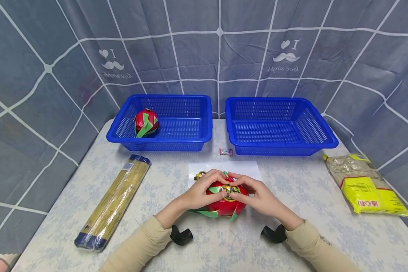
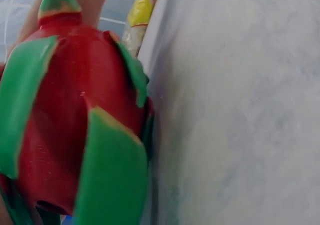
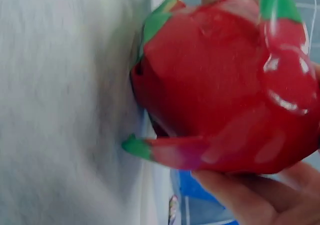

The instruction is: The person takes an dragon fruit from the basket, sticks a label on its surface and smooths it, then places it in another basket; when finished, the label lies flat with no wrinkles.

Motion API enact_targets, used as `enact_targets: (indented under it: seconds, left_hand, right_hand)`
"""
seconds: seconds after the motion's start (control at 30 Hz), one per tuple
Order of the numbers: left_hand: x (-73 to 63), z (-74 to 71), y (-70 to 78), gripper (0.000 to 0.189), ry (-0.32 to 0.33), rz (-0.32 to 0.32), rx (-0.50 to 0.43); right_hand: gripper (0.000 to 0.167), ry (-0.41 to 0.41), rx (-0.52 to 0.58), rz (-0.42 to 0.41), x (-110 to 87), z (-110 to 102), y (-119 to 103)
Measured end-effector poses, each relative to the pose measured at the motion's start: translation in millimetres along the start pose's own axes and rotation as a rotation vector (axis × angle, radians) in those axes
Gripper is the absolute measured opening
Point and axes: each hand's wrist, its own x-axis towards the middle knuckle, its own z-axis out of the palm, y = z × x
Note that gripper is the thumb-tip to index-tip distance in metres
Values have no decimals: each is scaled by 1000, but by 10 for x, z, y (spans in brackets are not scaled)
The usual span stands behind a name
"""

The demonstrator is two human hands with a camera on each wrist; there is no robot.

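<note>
A red dragon fruit (image 1: 221,207) with green-tipped scales lies on the table between both hands, at the near edge of a white sheet. My left hand (image 1: 203,192) curves round its left side, and my right hand (image 1: 260,194) curves round its right side. Both thumbs and fingertips press around a round black-and-gold sticker (image 1: 228,192) on top. In the left wrist view the fruit (image 2: 65,105) shows broad green scales; in the right wrist view it (image 3: 225,85) is mostly smooth red, with fingers (image 3: 240,195) against its side.
A white sheet (image 1: 238,166) carries another sticker (image 1: 200,175). Behind stand two blue baskets (image 1: 159,145) (image 1: 282,149), the left holding a second dragon fruit (image 1: 146,122). A small wrapped candy (image 1: 226,152) lies between. Packaged noodles (image 1: 113,204) lie left, a yellow bag (image 1: 367,185) right.
</note>
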Motion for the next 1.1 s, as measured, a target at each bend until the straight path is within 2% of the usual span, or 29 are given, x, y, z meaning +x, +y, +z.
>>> enact_targets:
  seconds: [0.07, 0.17, 0.3, 0.37, 0.53, 0.6, 0.7, 0.77, 0.9, 1.1]
  left_hand:
    - [-3, 10, 7, 28, 6, 0, 87]
    - [-10, 55, 10, 36, 51, -28, 196]
    - [-27, 107, 3, 38, 108, -74, 238]
    - [-29, 107, 2, 34, 110, -88, 200]
    - [-6, 29, -1, 24, 48, -127, -32]
    - [7, -11, 3, 22, 11, -155, -116]
    - [15, -52, 7, 19, -29, -198, -193]
    - [23, -76, 57, 18, -39, -213, -216]
    - [22, -85, 41, 17, -48, -202, -211]
    - [17, -94, -37, 23, -43, -182, -217]
  right_hand:
    - [17, -26, 50, 19, 11, -38, 36]
    - [18, -68, 93, 13, 22, -90, 79]
    - [24, -128, 84, -1, 23, -151, 119]
    - [26, -143, 41, -14, 17, -164, 136]
    - [31, -122, -72, -52, 19, -126, 135]
    - [32, -108, -80, -51, 25, -107, 130]
    - [36, -100, -80, -26, 22, -98, 118]
    - [43, -110, -85, 10, 19, -112, 51]
    - [55, -156, -27, 35, 20, -172, -9]
    - [54, -225, 101, -6, 26, -297, 157]
